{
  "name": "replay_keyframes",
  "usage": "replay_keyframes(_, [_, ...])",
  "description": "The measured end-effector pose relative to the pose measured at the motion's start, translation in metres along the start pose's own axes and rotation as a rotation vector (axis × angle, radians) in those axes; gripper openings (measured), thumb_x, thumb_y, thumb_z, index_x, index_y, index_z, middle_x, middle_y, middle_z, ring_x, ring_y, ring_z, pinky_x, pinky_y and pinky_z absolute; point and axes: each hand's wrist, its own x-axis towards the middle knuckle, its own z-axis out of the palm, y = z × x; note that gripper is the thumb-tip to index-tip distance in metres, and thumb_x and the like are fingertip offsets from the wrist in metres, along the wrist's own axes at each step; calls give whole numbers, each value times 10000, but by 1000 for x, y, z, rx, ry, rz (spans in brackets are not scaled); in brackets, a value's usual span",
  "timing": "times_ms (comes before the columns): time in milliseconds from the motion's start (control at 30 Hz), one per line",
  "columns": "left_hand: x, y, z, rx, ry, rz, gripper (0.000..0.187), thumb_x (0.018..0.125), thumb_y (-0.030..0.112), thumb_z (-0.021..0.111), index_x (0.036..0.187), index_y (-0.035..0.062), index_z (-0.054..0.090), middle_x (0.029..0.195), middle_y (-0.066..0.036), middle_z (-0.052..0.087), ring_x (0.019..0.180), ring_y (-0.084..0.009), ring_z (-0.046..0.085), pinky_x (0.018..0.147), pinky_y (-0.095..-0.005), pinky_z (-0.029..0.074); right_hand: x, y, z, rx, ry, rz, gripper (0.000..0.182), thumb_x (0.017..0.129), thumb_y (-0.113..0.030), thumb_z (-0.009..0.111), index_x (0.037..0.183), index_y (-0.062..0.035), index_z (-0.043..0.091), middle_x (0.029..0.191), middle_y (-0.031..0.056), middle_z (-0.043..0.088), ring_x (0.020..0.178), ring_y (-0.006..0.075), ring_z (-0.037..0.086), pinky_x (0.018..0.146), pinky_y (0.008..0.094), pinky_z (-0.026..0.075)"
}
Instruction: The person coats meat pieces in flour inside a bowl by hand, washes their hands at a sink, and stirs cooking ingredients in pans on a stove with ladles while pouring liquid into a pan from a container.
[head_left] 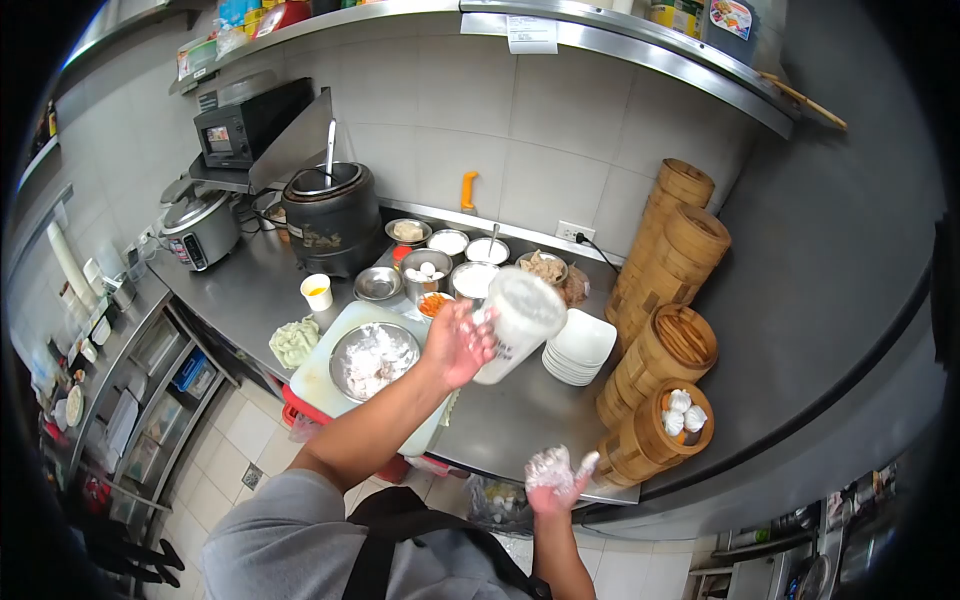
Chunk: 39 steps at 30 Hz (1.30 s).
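Observation:
My left hand [462, 345] reaches over the counter, its fingers against the side of a translucent plastic container [528, 312]. The container is tilted and clouded with white powder; part of the grip is hidden. Below my left forearm, a steel bowl [338, 378] of pieces coated in white powder sits on a white cutting board [350, 318]. My right hand [556, 482] is at the counter's front edge, fingers spread, palm dusted white, holding nothing. Between the hands and the steamers stands a stack of white square dishes [582, 345].
Bamboo steamers [650, 345] stand in tall stacks on the right, one holding white buns [684, 412]. Small bowls of ingredients [448, 242], a black soup kettle [330, 225] and a paper cup [316, 291] line the back. A steel shelf [620, 50] hangs above.

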Motion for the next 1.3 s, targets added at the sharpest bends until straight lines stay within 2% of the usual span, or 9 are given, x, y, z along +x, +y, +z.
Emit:
replay_keyframes(100, [-2,16,55,-14,-116,43,417,777,380,535,935,-4,579,706,-25,493,634,-163,473,568,-268,397,31,16,18,-159,-357,138,520,859,-595,506,953,-88,573,799,47,577,715,207,531,649,323,436])
replay_keyframes(167, [4,27,87,-42,-207,43,438,778,370,543,962,-27,566,732,-40,501,656,-173,484,572,-272,406,50,22,51,-571,-414,19,390,883,-467,545,967,-87,556,812,24,563,712,162,534,637,286,434])
replay_keyframes(300, [13,43,141,-131,-362,-57,487,778,360,554,1024,-60,524,730,-44,501,666,-185,491,578,-279,418,83,7,127,-1037,-586,-84,224,815,-240,682,889,-82,540,801,-14,540,712,93,511,636,250,430])
replay_keyframes(433, [21,59,194,-189,-469,-61,515,775,369,557,1027,-76,498,739,-58,493,680,-190,494,584,-284,426,100,-23,212,-1468,-676,-313,279,706,-85,781,820,-86,526,747,-45,501,686,56,443,617,233,414])
replay_keyframes(700, [36,117,315,-188,-822,106,443,772,359,535,926,-47,448,788,-79,487,691,-197,493,598,-292,447,128,-79,369,-1757,-670,-676,234,710,-99,770,690,-71,538,627,-59,472,578,48,422,534,229,387])
replay_keyframes(767, [29,130,350,-231,-690,221,444,809,339,527,991,-60,465,842,-93,524,689,-197,491,599,-308,457,140,-90,405,-1777,-679,-821,221,721,-82,749,680,-69,532,624,-55,476,589,41,424,530,226,380])
replay_keyframes(833, [50,151,379,-229,-823,177,322,821,438,492,837,117,470,714,-59,472,633,-183,474,528,-309,417,153,-103,439,-1785,-675,-848,212,733,-68,729,674,-69,526,620,-54,479,600,37,426,527,226,373])
replay_keyframes(967, [77,179,435,-243,-978,148,287,770,398,512,743,134,402,628,-14,362,557,-168,366,506,-303,371,181,-121,495,-1843,-665,-973,165,733,-89,725,697,-65,565,642,-52,513,602,44,428,537,220,354])
replay_keyframes(1300, [155,216,506,-110,-831,290,367,775,477,481,832,123,400,734,-60,390,689,-219,422,655,-389,451,280,-177,566,-1928,-514,-1082,119,782,-127,606,847,-27,610,709,-13,564,579,43,457,508,194,327])
